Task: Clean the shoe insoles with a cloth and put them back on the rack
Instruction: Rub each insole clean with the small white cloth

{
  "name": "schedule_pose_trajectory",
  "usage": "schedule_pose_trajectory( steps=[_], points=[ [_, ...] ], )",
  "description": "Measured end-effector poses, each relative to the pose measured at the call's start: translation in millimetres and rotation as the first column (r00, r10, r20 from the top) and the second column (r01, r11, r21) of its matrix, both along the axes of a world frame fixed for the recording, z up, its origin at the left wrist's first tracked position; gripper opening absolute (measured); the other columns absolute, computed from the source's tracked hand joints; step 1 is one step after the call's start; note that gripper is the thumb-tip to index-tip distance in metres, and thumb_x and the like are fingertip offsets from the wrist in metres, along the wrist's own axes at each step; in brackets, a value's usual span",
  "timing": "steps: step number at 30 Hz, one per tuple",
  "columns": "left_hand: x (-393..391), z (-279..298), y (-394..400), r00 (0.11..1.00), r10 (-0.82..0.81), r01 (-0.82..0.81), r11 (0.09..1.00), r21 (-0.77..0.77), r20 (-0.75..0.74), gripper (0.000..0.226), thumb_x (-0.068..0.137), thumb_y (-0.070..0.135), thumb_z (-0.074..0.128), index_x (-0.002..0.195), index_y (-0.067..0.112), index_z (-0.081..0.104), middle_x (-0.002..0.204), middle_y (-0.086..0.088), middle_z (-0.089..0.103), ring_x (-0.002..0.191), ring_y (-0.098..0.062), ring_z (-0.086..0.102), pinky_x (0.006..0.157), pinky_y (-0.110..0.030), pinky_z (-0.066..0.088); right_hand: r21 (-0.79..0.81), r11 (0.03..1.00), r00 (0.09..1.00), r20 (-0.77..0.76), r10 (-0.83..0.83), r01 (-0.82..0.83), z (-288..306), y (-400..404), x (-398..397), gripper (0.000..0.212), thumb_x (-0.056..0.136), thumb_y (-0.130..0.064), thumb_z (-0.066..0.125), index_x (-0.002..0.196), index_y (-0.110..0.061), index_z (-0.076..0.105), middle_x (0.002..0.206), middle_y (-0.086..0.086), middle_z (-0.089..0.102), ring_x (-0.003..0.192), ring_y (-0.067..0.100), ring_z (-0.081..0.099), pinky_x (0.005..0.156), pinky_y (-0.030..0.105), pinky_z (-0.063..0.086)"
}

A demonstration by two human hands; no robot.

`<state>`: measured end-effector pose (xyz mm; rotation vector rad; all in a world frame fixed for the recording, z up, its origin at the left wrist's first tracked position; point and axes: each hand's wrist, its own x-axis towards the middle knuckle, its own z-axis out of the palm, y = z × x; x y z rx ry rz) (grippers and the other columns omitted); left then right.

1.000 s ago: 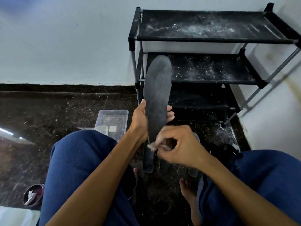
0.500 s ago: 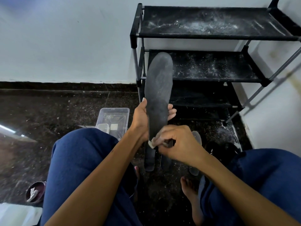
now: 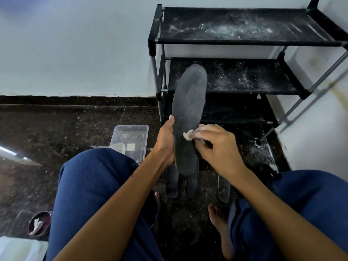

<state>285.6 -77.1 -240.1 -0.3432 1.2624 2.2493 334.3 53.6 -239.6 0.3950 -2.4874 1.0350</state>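
My right fingers (image 3: 202,131) pinch the cloth (image 3: 188,135) against the insole (image 3: 188,110). Left hand (image 3: 166,142) grips the insole upright before the rack (image 3: 244,40).

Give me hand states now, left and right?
Left hand: grips the raised insole by its edge.
Right hand: pinches a small white cloth against it.

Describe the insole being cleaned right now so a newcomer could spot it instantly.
Start at the black shoe rack by the wall. In front of it, the left hand holds one dark insole upright. Unlike the insoles on the floor, it is raised, with a white cloth pressed against it.
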Motion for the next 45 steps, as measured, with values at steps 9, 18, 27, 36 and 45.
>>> schedule_pose_trajectory(
  steps=[9,18,27,36,45],
  points=[
    [-8,-4,-3,0.998,-0.063,0.063,0.998,-0.018,-0.015,0.079,0.096,0.059,0.013,0.104,-0.002,0.062,0.089,-0.016,0.071,0.072,-0.021,0.068,0.070,-0.030,0.056,-0.251,0.937,0.783,0.520,0.343,-0.243,20,0,12,0.006,0.074,-0.019,0.077,0.075,-0.014,0.076,0.073,0.002,0.072,0.064,0.013,0.068,0.056,0.017,0.052],
    [1,-13,7,0.995,-0.090,0.088,0.995,-0.057,-0.039,0.063,0.097,0.055,0.027,0.120,0.005,0.058,0.103,-0.012,0.071,0.094,-0.021,0.069,0.086,-0.034,0.056,0.094,0.987,0.990,-0.060,-0.127,0.132,1,12,-17,0.020,0.080,-0.002,0.061,0.095,-0.006,0.074,0.092,0.007,0.070,0.085,0.022,0.064,0.080,0.030,0.052],
    [-12,-15,0,0.999,-0.052,0.052,0.998,0.023,-0.005,0.081,0.094,0.063,0.011,0.111,-0.001,0.059,0.107,-0.011,0.069,0.105,-0.025,0.062,0.098,-0.036,0.045,-0.098,0.977,0.892,0.398,0.214,-0.191,4,-4,14,0.012,0.071,-0.001,0.073,0.077,-0.011,0.077,0.080,-0.001,0.073,0.075,0.004,0.065,0.067,0.010,0.049],
    [-16,-20,0,0.990,-0.104,0.098,0.993,-0.061,-0.097,0.074,0.096,0.059,0.016,0.125,0.003,0.054,0.118,-0.010,0.066,0.103,-0.025,0.066,0.088,-0.033,0.055,0.129,0.896,0.352,0.935,0.032,-0.424,9,35,4,0.025,0.072,-0.004,0.072,0.079,-0.028,0.073,0.078,-0.010,0.068,0.082,0.007,0.063,0.074,0.023,0.051],
    [-11,-53,36,0.981,-0.158,0.190,0.893,-0.408,0.109,0.079,0.088,0.069,0.031,0.117,0.001,0.059,0.110,-0.006,0.069,0.105,-0.023,0.065,0.098,-0.042,0.049,-0.530,0.830,0.257,0.838,0.481,0.173,-16,85,-31,0.038,0.077,0.017,0.057,0.103,-0.008,0.067,0.111,0.016,0.065,0.090,0.017,0.062,0.074,0.024,0.053]
  ],
)
